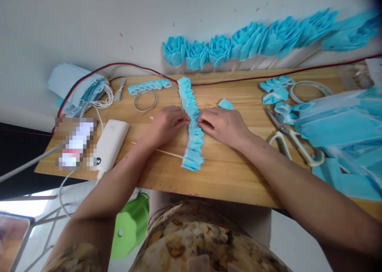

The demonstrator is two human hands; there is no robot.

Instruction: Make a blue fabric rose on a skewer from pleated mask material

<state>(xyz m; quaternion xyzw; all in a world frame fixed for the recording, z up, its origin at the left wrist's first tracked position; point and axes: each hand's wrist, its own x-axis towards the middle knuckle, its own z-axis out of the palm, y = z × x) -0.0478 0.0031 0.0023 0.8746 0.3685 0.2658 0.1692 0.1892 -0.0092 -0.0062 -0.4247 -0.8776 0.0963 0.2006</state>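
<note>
A long pleated strip (195, 138) of light blue fabric lies lengthwise on the wooden table (232, 172). Its left edge is pinched by my left hand (170, 123), near the strip's middle. Directly opposite, my right hand (222, 125) pinches the right edge with thumb and fingers. A thin wooden stick (167, 152) lies under my left wrist, its right end reaching the strip. Behind my right hand rests a small folded blue piece (226, 103). A shorter pleated strip (149, 86) and a tape roll (145, 101) lie beyond my left hand.
Blue fabric flowers (219, 50) on sticks line the wall. Scissors (285, 131), a second tape roll (310, 90) and blue fabric sheets (337, 121) crowd the right. A power bank (112, 144), blurred phone (76, 142) and stacked sheets (71, 83) occupy the left. A red-black cable (140, 67) crosses behind.
</note>
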